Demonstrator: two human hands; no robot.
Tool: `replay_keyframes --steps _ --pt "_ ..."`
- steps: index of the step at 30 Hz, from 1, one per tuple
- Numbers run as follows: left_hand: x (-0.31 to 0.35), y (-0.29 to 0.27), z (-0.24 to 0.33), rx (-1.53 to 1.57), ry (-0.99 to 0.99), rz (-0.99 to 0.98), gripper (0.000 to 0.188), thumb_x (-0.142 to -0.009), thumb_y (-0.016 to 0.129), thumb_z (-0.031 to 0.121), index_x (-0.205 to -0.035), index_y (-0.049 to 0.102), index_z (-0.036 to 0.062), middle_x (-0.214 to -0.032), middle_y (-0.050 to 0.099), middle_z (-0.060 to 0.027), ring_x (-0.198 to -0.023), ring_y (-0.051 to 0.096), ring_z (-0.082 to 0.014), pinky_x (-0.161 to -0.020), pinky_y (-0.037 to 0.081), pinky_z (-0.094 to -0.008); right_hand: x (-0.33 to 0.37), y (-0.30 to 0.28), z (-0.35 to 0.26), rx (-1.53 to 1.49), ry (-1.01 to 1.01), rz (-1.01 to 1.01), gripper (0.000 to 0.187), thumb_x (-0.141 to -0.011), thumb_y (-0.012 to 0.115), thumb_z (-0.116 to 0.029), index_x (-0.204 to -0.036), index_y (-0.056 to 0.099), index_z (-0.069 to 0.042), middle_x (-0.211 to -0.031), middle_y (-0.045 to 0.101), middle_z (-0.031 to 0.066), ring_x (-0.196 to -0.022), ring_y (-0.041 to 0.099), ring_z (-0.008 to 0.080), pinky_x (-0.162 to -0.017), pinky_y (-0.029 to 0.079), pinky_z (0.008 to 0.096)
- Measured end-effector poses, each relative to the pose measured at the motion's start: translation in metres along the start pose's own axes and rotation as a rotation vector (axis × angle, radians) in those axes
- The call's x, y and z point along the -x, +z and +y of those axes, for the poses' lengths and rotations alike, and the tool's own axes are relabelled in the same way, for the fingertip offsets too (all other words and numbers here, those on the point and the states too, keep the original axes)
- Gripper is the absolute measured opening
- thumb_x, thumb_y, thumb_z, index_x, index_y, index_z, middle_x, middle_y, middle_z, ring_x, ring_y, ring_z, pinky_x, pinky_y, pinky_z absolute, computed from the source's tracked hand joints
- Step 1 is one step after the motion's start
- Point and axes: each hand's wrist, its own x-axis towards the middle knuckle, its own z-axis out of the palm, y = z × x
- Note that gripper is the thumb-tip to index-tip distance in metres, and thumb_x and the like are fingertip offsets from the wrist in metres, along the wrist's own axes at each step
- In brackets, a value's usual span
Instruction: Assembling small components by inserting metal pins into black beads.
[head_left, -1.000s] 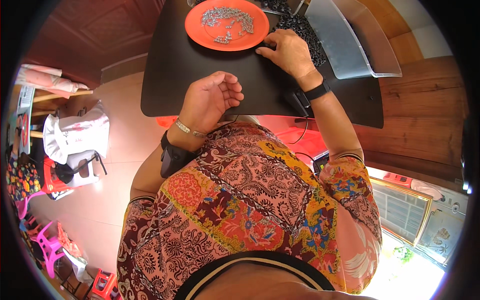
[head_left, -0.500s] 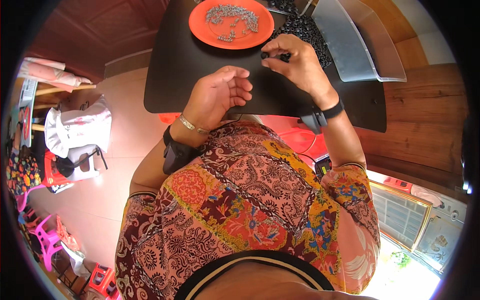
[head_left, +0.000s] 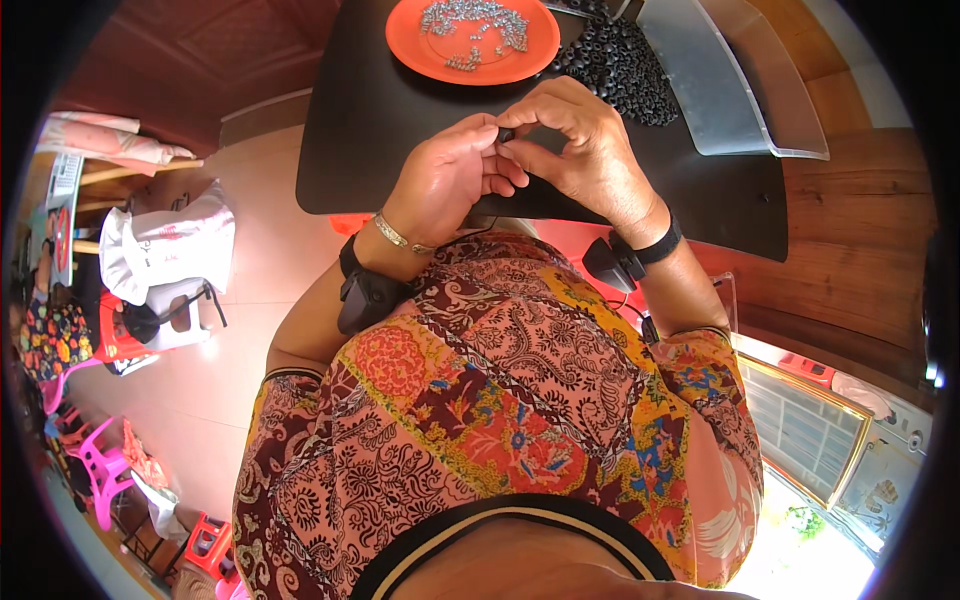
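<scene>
Black and tiny, 1 small piece (head_left: 505, 134) is hanging over the dark table (head_left: 380, 140), toward its close edge. The right hand (head_left: 590, 140) is now bringing it up to the left hand (head_left: 445, 175); a moment ago the 2 hands were staying apart, and before that the right hand was reaching by the black heap (head_left: 625, 80). So the picking part is looking done for this small piece, and the work is moving to the spot where both hands are meeting. The right hand is pinching the small piece between thumb and pointing finger, and those 2 are making a ring with a gap in the middle. The left hand is turning its palm inward, its fingers are loosely curling, and its thumb is pointing at the small piece. That thumb's tip is either touching the small piece or lying just beside it; I am not able to tell which. Nor am I able to tell if the left hand is hiding something in its curl. Past the hands, an orange plate (head_left: 405, 45) is holding many silver bits (head_left: 465, 15). The black heap is lying to the right of the plate, and a see-through bin (head_left: 705, 100) is standing beyond it on the right.
</scene>
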Motion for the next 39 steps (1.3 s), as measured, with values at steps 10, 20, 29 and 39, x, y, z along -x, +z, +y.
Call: replay_keyframes --steps 10,20,29,39 --pt "0.000 -0.007 -0.004 0.081 0.173 -0.104 0.026 -0.094 0.047 0.021 -0.108 0.056 0.0002 -0.096 0.061 -0.0077 -0.085 0.058 -0.0177 -0.076 0.045 -0.0300 0.002 0.003 -0.002 -0.136 0.060 0.034 0.027 -0.069 0.076 0.000 -0.093 0.066 -0.004 -0.090 0.063 0.0060 -0.084 0.064 0.0179 -0.076 0.052 0.0285" --pt "0.003 -0.006 -0.003 0.012 0.109 -0.035 0.025 -0.094 0.046 0.021 -0.108 0.054 0.0011 -0.097 0.061 -0.0089 -0.086 0.059 -0.0186 -0.077 0.045 -0.0296 0.003 0.005 -0.005 -0.078 0.029 0.041 0.024 -0.070 0.073 0.003 -0.091 0.066 -0.006 -0.094 0.064 0.0069 -0.089 0.064 0.0205 -0.079 0.052 0.0303" --pt "0.002 -0.008 -0.004 0.002 0.140 -0.054 0.027 -0.095 0.045 0.022 -0.109 0.053 0.0010 -0.095 0.063 -0.0094 -0.087 0.060 -0.0190 -0.077 0.045 -0.0298 0.002 0.006 -0.005 -0.071 0.050 0.040 0.022 -0.070 0.074 0.001 -0.090 0.065 -0.004 -0.092 0.064 0.0079 -0.088 0.064 0.0226 -0.077 0.052 0.0310" --pt "0.007 -0.017 0.000 -0.020 0.165 -0.006 0.024 -0.095 0.046 0.022 -0.106 0.054 0.0017 -0.095 0.062 -0.0090 -0.086 0.060 -0.0181 -0.077 0.045 -0.0295 -0.009 0.006 -0.006 -0.063 0.051 -0.073 0.025 -0.073 0.073 -0.002 -0.096 0.067 -0.006 -0.095 0.065 0.0075 -0.093 0.064 0.0229 -0.081 0.051 0.0321"
